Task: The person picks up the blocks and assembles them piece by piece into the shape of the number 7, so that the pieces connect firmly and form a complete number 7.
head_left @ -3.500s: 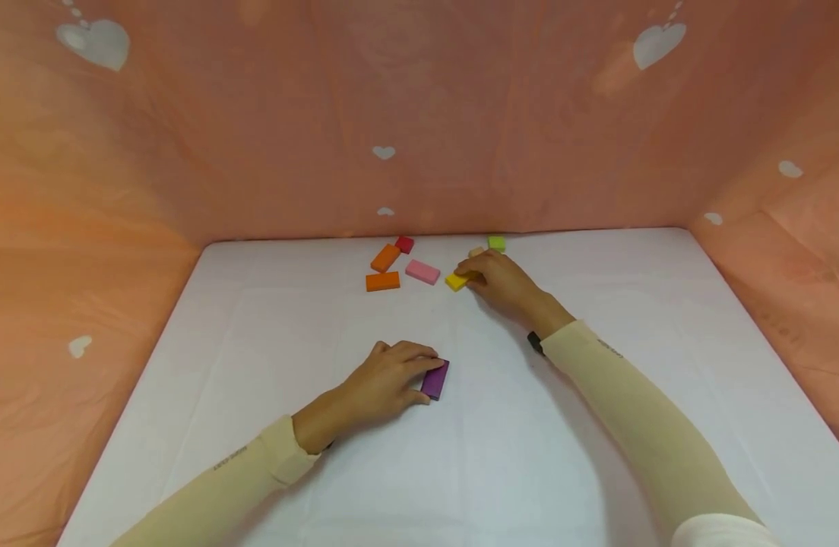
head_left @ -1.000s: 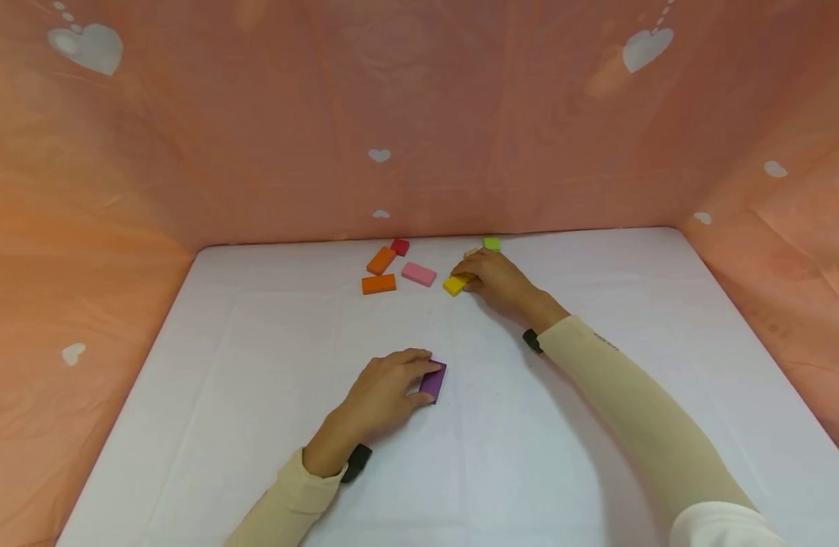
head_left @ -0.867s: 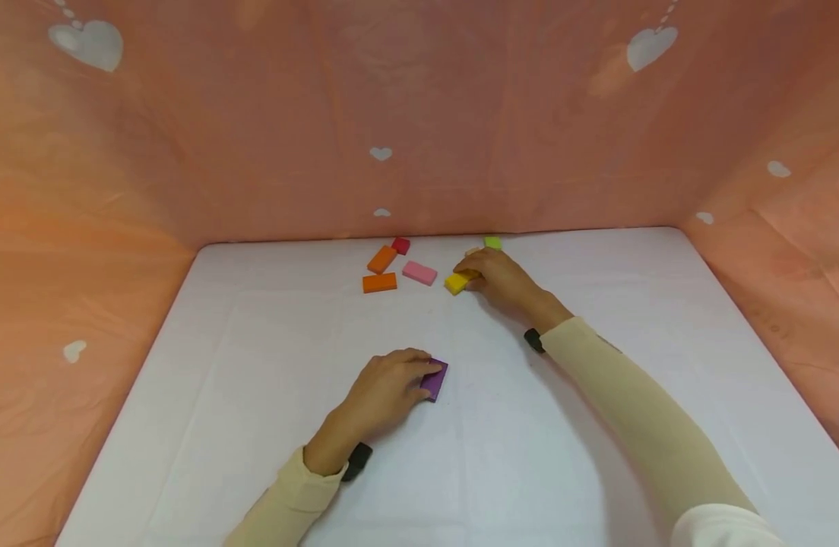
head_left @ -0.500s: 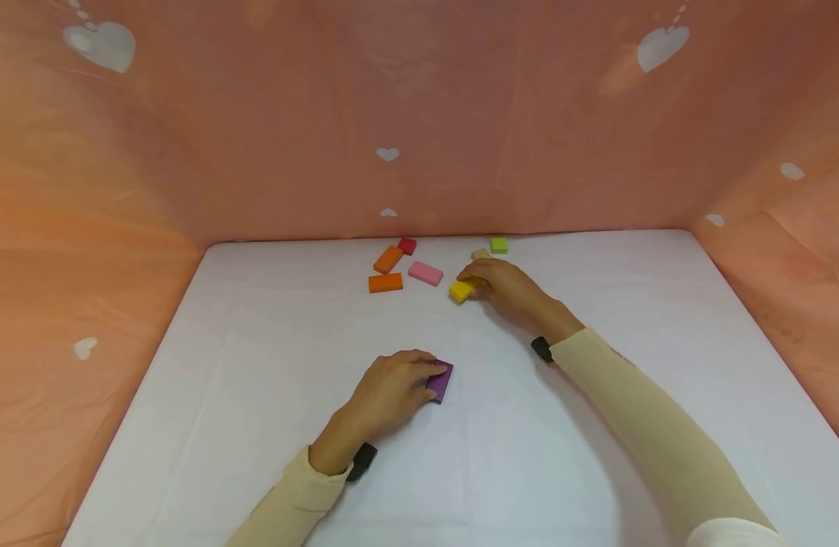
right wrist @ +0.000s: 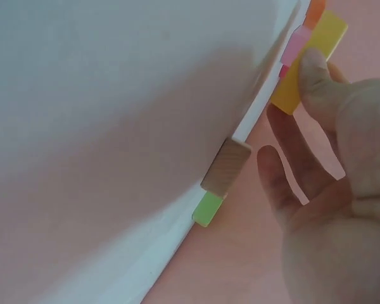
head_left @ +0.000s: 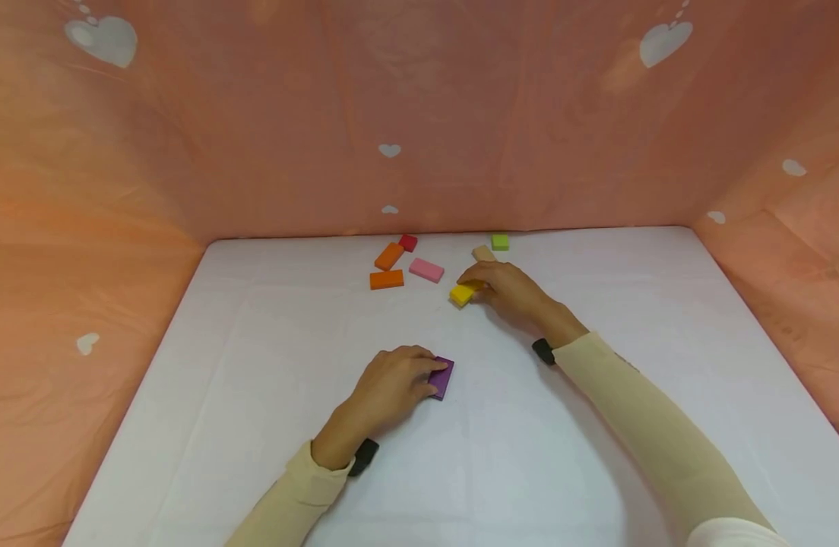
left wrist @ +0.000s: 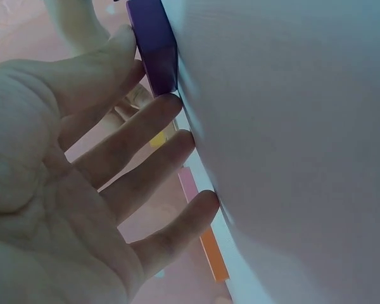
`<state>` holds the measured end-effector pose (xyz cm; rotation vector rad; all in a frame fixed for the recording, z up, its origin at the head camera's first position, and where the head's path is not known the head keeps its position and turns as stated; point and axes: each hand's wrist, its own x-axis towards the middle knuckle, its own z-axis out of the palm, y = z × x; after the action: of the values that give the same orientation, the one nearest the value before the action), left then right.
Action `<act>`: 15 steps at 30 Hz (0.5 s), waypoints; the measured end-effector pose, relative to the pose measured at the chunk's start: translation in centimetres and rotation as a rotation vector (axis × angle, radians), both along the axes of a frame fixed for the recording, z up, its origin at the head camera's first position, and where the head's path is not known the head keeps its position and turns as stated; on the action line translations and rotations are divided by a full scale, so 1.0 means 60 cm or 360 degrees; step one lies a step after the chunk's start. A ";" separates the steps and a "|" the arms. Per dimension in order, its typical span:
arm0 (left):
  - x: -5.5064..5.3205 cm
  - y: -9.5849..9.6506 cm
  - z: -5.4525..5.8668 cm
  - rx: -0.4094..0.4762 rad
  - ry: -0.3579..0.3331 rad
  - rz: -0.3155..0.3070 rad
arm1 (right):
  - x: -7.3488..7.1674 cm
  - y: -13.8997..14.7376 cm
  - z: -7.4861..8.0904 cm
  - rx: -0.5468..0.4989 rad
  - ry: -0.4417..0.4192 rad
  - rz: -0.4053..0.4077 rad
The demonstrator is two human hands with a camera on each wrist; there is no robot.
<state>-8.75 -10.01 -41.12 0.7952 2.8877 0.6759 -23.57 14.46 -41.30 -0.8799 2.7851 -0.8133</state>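
Nearest the person, at the bottom of the head view, two pale sleeves (head_left: 289, 490) lead in, with a dark device at the left wrist (head_left: 363, 457) and another at the right wrist (head_left: 544, 351). Beyond them the left hand (head_left: 388, 386) is low over the white surface (head_left: 242, 342), its thumb and forefinger closed on a purple rectangular block (head_left: 443, 378) near the middle; the remaining fingers (left wrist: 151, 171) are spread apart and hold nothing, as the left wrist view shows.

Farther out and to the right, the right hand (head_left: 511, 290) pinches a yellow rectangular block (head_left: 463, 294) by one end, other fingers loosely bent beside it. Whether the yellow block touches the surface cannot be told.

Left of the yellow block, an orange block (head_left: 387, 279) lies crosswise. A pink block (head_left: 426, 270) sits a little farther back, slanting, between that orange block and the yellow one. Behind, a second orange block (head_left: 389, 257) is set diagonally, and a beige wooden block (head_left: 483, 253) lies just past the right hand. Last come a small red block (head_left: 408, 243), at the second orange block's far end, and a lime-green block (head_left: 499, 242), close to the surface's back edge. Past that edge rises an orange-pink cloth (head_left: 454, 99) printed with white hearts.
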 end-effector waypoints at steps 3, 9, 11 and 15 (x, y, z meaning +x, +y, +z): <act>0.000 0.000 0.000 0.0013 -0.0010 0.0004 | 0.006 -0.001 -0.001 -0.0006 -0.0009 0.0017; 0.005 -0.002 -0.005 -0.0019 -0.0064 0.0014 | 0.022 -0.002 -0.009 -0.0012 -0.0056 0.0103; 0.004 -0.003 -0.005 -0.0019 -0.0050 0.0011 | 0.026 -0.002 -0.009 -0.0014 -0.0039 0.0124; -0.001 -0.003 -0.002 -0.0006 -0.0027 0.0006 | 0.028 -0.004 -0.004 -0.0013 0.0024 0.0150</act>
<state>-8.81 -10.17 -41.23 0.7801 2.8752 0.6738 -21.90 14.24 -41.53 -1.0142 2.7312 -0.8073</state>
